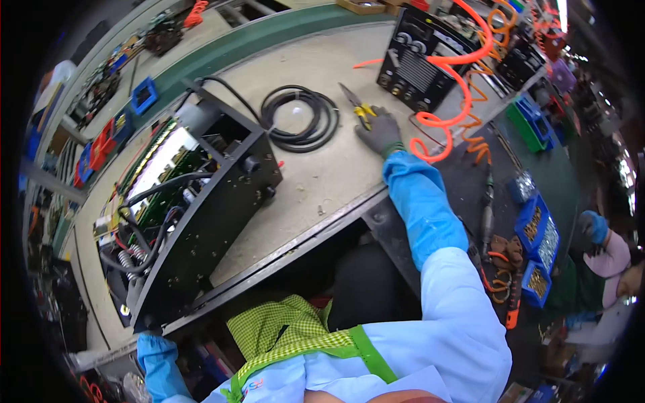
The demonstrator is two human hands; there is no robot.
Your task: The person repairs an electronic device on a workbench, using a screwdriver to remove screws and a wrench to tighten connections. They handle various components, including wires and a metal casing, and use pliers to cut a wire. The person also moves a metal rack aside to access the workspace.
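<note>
My right hand [381, 131], in a grey glove and blue sleeve cover, reaches out over the pale bench. Its fingers are closed round the yellow handles of long-nose pliers [363, 110], whose dark jaws point away to the upper left. Low on the left, my left hand [136, 291] grips the near corner of a black machine casing [195, 248], with a grey-gloved part showing inside the panel edge. The rest of that hand is mostly hidden. The casing stands open, with circuit boards and wires [151, 178] exposed. Beside it lies a coiled black cable [306, 142].
A black power unit with knobs [420, 67] stands at the far right of the bench, behind an orange coiled air hose [463, 94]. Blue bins of screws [537, 232], a hanging driver [488, 215] and hand tools [500, 282] are on the right. A co-worker's hand [594, 227] shows at far right.
</note>
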